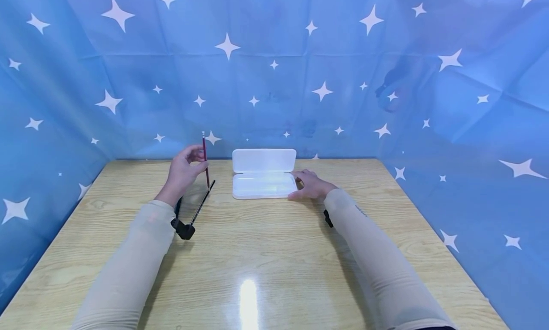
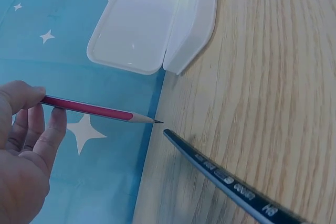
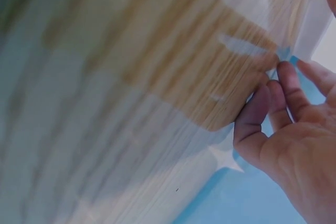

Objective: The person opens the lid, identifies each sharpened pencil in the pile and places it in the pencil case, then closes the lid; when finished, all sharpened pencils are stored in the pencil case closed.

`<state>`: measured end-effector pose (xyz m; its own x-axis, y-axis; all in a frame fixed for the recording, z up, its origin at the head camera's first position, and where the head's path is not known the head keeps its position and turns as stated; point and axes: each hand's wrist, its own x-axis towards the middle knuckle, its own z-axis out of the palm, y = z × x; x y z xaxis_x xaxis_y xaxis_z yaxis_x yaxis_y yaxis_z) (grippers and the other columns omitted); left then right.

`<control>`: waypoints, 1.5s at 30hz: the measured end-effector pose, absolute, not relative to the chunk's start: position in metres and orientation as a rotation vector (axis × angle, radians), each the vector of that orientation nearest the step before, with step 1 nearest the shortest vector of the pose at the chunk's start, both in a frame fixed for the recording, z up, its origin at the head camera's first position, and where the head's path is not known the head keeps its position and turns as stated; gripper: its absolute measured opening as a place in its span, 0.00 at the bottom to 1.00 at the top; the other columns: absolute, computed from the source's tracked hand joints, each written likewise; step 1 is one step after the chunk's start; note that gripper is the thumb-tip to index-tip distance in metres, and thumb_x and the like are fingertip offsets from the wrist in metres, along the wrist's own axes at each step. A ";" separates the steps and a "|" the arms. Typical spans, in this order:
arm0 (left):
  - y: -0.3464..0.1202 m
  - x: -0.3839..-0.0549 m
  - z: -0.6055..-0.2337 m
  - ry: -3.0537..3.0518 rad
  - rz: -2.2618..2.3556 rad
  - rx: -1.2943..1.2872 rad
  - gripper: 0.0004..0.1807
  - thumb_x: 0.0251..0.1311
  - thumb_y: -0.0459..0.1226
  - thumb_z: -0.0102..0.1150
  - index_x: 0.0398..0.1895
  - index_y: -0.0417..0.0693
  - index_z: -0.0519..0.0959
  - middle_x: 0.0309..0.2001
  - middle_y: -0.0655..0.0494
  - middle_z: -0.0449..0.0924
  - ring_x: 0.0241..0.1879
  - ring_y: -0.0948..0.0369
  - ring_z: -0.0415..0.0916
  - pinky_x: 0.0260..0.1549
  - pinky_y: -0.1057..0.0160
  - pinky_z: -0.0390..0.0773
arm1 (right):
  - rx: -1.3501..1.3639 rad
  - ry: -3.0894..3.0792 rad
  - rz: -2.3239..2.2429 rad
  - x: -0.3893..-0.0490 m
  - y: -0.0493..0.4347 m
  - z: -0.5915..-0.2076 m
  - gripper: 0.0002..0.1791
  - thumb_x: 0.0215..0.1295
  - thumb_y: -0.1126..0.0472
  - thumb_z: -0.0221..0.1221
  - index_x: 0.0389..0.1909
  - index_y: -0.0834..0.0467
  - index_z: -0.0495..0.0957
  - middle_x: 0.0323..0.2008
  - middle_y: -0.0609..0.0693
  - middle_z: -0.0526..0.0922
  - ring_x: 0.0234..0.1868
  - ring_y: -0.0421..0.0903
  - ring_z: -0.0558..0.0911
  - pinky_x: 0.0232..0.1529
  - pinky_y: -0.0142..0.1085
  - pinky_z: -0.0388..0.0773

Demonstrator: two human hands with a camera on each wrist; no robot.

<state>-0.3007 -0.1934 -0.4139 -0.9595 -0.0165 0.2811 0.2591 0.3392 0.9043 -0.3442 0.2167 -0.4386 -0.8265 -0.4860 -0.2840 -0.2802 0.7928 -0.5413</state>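
Note:
My left hand (image 1: 183, 170) pinches a red pencil (image 1: 205, 159) between thumb and fingers. The pencil stands nearly upright, its white end up and its sharpened point (image 2: 157, 122) down toward the table. Just beneath that point is one end of a dark pencil (image 1: 202, 204), marked HB in the left wrist view, which slants back toward the left wrist. A white plastic pencil case (image 1: 264, 186) lies at the back middle with its lid (image 1: 264, 161) raised. My right hand (image 1: 310, 185) holds the case's right end, thumb at the front corner and bent fingers farther back.
The wooden table (image 1: 257, 244) ends just behind the case, where a blue star-patterned cloth (image 1: 274, 101) hangs. More cloth rises along both sides. A black wrist-camera mount (image 1: 183, 229) juts from the left wrist beside the dark pencil.

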 end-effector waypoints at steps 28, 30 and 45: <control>-0.163 -0.310 -0.412 -2.277 -1.701 -0.287 0.24 0.65 0.29 0.65 0.64 0.37 0.74 0.50 0.42 0.79 0.50 0.54 0.76 0.57 0.53 0.74 | -0.557 2.567 -0.692 -0.342 0.215 -0.438 0.50 0.67 0.46 0.66 0.81 0.56 0.50 0.70 0.63 0.59 0.72 0.62 0.56 0.70 0.60 0.58; -0.160 -0.311 -0.412 -2.267 -1.698 -0.299 0.23 0.64 0.28 0.65 0.63 0.37 0.75 0.49 0.42 0.79 0.49 0.54 0.76 0.57 0.52 0.74 | -0.554 2.566 -0.694 -0.342 0.216 -0.438 0.50 0.67 0.46 0.67 0.81 0.56 0.50 0.70 0.63 0.59 0.72 0.62 0.56 0.70 0.60 0.58; -0.143 -0.314 -0.412 -2.221 -1.708 -0.325 0.23 0.64 0.27 0.65 0.62 0.36 0.75 0.50 0.41 0.80 0.49 0.53 0.77 0.56 0.51 0.76 | -0.546 2.570 -0.658 -0.346 0.216 -0.439 0.50 0.67 0.44 0.67 0.81 0.53 0.51 0.71 0.62 0.59 0.73 0.60 0.57 0.71 0.58 0.58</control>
